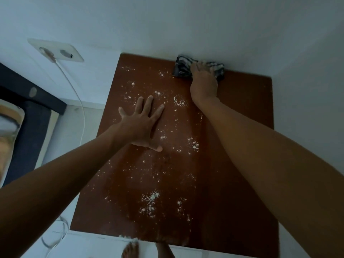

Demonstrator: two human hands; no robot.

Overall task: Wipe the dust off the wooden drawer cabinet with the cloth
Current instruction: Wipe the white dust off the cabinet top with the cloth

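The right hand (203, 79) presses its grip flat on the cloth (183, 67) at one o'clock on the cabinet (242, 101) top, against the wall. The left hand (140, 125) lies open, empty. Dust (150, 200) spreads toward six o'clock; long overlapping pulls should gather it best.

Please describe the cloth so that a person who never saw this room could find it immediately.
Look at the reddish-brown wooden cabinet top sprinkled with white dust. Follow its far edge, where it meets the white wall, toward the right. There the right hand presses down on the cloth, a small crumpled rag with dark and pale stripes, the only patterned fabric on the cabinet.
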